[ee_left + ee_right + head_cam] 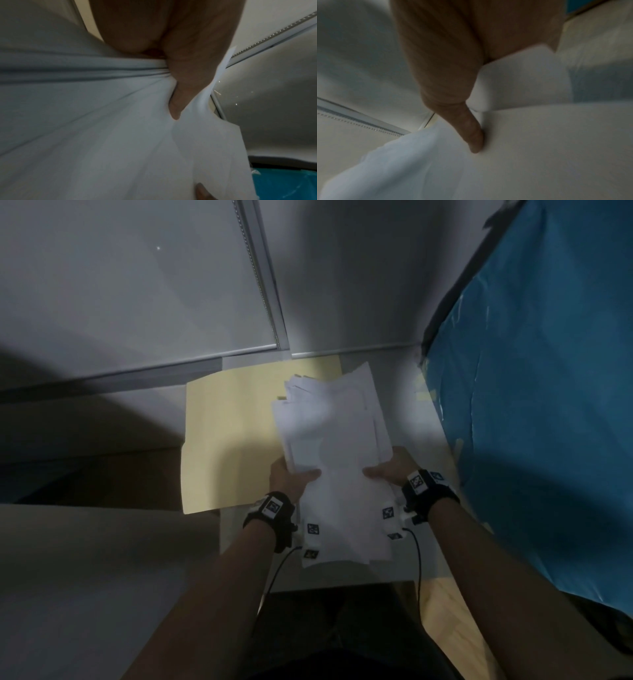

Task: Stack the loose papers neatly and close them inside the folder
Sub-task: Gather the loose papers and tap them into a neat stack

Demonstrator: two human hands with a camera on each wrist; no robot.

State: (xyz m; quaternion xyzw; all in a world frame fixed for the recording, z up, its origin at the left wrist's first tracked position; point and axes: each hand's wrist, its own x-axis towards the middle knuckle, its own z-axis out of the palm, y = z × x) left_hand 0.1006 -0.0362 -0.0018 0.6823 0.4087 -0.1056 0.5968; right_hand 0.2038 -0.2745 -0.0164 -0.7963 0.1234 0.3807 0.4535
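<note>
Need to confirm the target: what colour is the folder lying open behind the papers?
Pale yellow, manila-like folder; clearest in the head view.

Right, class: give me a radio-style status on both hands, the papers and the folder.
Left hand and right hand both grip the papers. Sheets uneven. Folder lies open on the table. Nothing in the way.

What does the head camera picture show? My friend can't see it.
Two hands, left hand and right hand, grip an uneven stack of white papers by its sides. It is above an open yellow folder on a pale table.
</note>
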